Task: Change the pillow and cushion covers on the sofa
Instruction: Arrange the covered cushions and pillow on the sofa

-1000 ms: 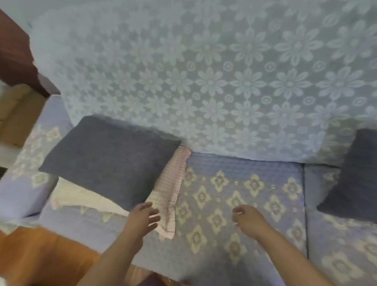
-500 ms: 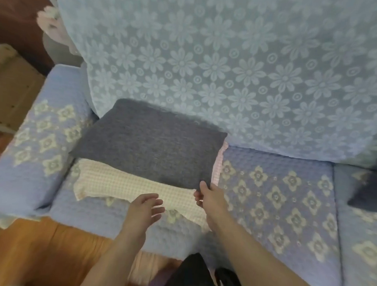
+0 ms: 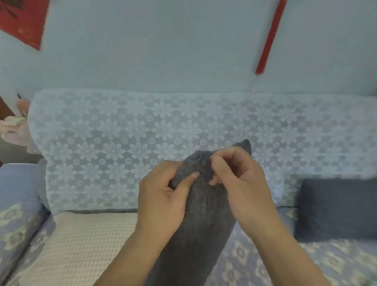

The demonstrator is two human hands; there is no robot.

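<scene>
**Grey cushion held on end, top edge worked by both hands**

At far left the sofa's armrest (image 3: 12, 218) is seen, and just inside it a cream checked cover (image 3: 83, 246) lies flat on the seat, touching the foot of the lace-draped backrest (image 3: 123, 145). Right of that, the left hand (image 3: 162, 204) is curled round the upper left side of the grey cushion (image 3: 199, 239), thumb pressed across the fabric. The cushion is held upright in mid-frame, its long axis running from the lower edge of the view up towards the backrest, one corner poking above the knuckles. Its top edge is pinched by the right hand (image 3: 239, 183), fingertips bent onto a fold. Both hands lie equally near that edge, which is judged to be where the cover opens; no zip can be made out. Open seat is left to the right for stripping the cover, before a second grey cushion (image 3: 339, 210) leaning against the backrest.
</scene>
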